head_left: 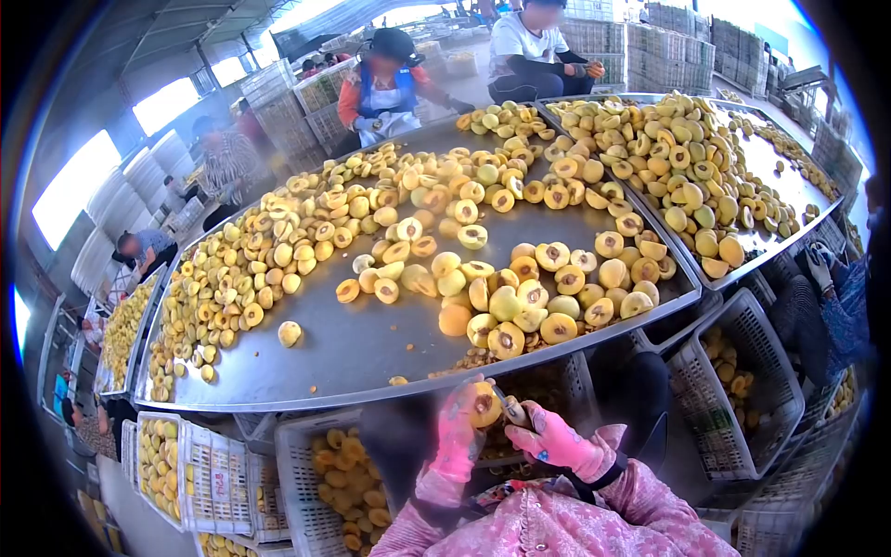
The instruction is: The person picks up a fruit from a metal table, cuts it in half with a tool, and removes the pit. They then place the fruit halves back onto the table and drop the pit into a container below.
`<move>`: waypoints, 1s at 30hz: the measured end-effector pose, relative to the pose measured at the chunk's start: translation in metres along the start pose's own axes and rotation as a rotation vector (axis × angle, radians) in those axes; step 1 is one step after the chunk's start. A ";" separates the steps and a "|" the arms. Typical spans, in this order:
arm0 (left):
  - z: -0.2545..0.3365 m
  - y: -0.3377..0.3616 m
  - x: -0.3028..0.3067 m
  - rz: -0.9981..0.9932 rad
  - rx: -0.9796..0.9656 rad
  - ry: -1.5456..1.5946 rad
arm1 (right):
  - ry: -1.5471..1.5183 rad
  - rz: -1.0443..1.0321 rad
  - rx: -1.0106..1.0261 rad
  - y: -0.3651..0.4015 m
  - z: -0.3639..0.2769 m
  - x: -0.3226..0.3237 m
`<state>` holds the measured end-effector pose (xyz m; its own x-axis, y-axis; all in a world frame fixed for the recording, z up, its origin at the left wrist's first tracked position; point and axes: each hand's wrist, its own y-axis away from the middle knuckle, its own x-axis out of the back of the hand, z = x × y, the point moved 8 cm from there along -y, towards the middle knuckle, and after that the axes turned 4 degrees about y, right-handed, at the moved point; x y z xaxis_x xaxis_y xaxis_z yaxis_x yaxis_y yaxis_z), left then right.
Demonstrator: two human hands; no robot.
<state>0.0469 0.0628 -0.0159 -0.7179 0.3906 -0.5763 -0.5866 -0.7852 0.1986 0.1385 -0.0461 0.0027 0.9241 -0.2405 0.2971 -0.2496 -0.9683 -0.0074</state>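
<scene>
My left hand [457,436], in a pink glove, grips a yellow peach half [483,406] just below the front rim of the metal table [353,348]. In my right hand [549,438], also pink-gloved, a small pitting tool [513,408] is held with its tip against that peach half. A heap of halved and whole yellow peaches [529,302] lies on the table directly beyond my hands.
White plastic crates [325,478] with peaches stand under the table to the left, another crate [742,381] to the right. A second metal tray [780,172] heaped with peaches is at the right. Several people sit around the far side, one in a blue vest [385,88].
</scene>
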 end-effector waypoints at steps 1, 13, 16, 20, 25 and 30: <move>-0.001 0.000 -0.002 0.009 0.031 0.057 | 0.012 0.027 0.009 0.000 0.001 0.001; -0.009 0.004 -0.006 0.006 0.104 0.106 | 0.073 0.024 -0.159 0.013 -0.002 -0.001; -0.010 0.005 -0.004 0.039 0.106 0.118 | 0.084 0.047 -0.167 0.012 -0.007 -0.002; -0.013 0.001 0.002 0.043 0.110 0.122 | 0.089 0.047 -0.193 0.007 -0.006 -0.004; -0.015 0.000 0.003 0.046 0.093 0.086 | 0.084 0.066 -0.190 0.006 0.002 -0.009; -0.017 -0.001 0.005 0.064 0.042 0.061 | 0.234 0.117 -0.178 0.004 0.009 -0.014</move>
<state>0.0506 0.0574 -0.0327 -0.7311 0.3088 -0.6083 -0.5561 -0.7863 0.2692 0.1270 -0.0477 -0.0101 0.7998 -0.3074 0.5156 -0.4158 -0.9032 0.1066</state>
